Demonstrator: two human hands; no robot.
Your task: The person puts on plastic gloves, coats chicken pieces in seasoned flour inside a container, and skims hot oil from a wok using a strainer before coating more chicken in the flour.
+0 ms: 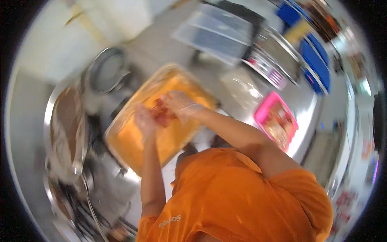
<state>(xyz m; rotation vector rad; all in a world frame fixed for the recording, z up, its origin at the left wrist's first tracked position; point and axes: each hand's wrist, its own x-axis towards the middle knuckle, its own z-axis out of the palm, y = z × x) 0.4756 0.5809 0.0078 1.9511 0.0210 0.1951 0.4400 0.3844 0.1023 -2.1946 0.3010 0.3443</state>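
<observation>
Both of my hands are over an orange-yellow tub (pixel 133 141) with a pale, smeared rim. Reddish pieces that look like raw meat (pixel 162 113) lie between them. My left hand (pixel 145 120), in a thin clear glove, is closed against the near-left side of the meat. My right hand (pixel 180 105), gloved too, has its fingers wrapped over the meat's upper right side. Motion blur hides the separate fingertips.
A pink basket (pixel 295 125) of pale food stands at the right. Behind are a clear plastic bag (pixel 242 86), a translucent lidded box (pixel 217 30) and blue crates (pixel 316 60). A round grey container (pixel 107 70) and a large metal bowl (pixel 50 117) are on the left.
</observation>
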